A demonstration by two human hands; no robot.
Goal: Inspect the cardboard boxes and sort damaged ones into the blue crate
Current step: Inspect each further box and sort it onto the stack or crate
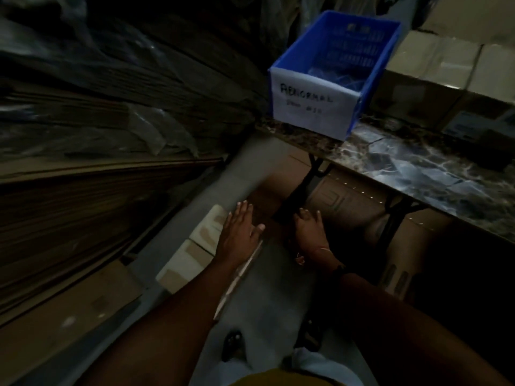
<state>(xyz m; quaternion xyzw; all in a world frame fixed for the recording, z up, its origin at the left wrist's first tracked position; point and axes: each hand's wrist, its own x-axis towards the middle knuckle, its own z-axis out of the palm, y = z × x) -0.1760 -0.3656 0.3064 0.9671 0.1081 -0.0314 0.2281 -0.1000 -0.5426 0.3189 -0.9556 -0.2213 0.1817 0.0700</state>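
Against the left wall: flat cardboard sheets (pixel 83 224), dim and blurred.
Left hand (pixel 239 232): fingers straight and spread, at the cardboard box (pixel 266 197) under the table (pixel 418 168).
Right hand (pixel 309 228): on that box; fingers' grip unclear.
Blue crate (pixel 370 68): on the table corner, paper label "ABNORMAL"; lower line unreadable.

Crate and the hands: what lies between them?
Head view: the table edge and its black leg, then a brown box just beyond the left hand and right hand.
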